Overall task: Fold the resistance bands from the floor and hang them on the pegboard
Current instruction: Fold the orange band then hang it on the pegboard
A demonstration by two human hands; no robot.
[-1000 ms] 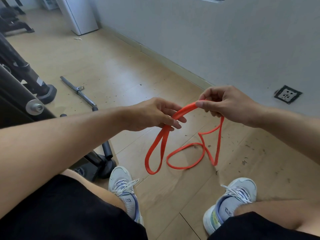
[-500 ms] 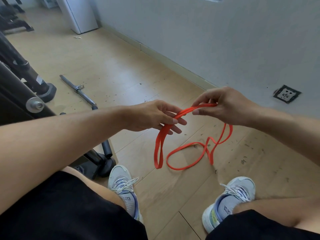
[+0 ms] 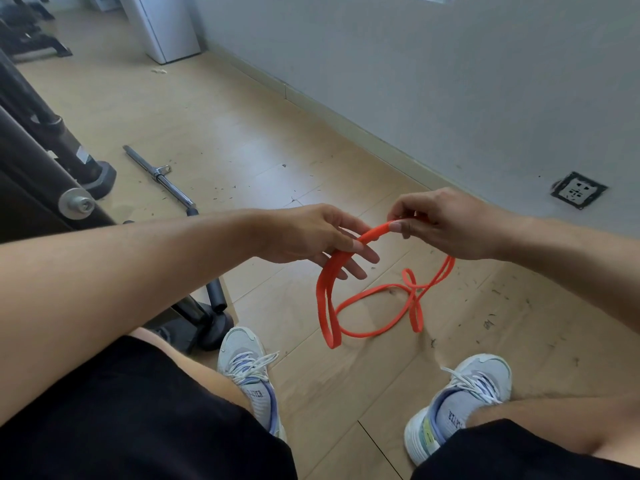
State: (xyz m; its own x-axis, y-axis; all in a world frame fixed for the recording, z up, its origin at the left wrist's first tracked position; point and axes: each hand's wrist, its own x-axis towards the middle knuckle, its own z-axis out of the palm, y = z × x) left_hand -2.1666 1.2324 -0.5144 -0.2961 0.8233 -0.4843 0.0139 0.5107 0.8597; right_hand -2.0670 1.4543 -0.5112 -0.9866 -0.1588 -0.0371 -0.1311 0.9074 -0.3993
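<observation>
A light wooden plank floor [image 3: 263, 140] carries everything, strewn with dark specks. A chrome bar [image 3: 157, 174] lies at ten o'clock beside black machine feet [image 3: 100, 174]. Two grey sneakers [image 3: 249, 372] stand at six o'clock, and the orange resistance band [image 3: 367, 329] droops toward the boards between them

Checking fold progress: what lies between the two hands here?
In the head view, a short arched stretch of the orange resistance band spans from the left hand to the right hand; nothing else lies between them.
</observation>
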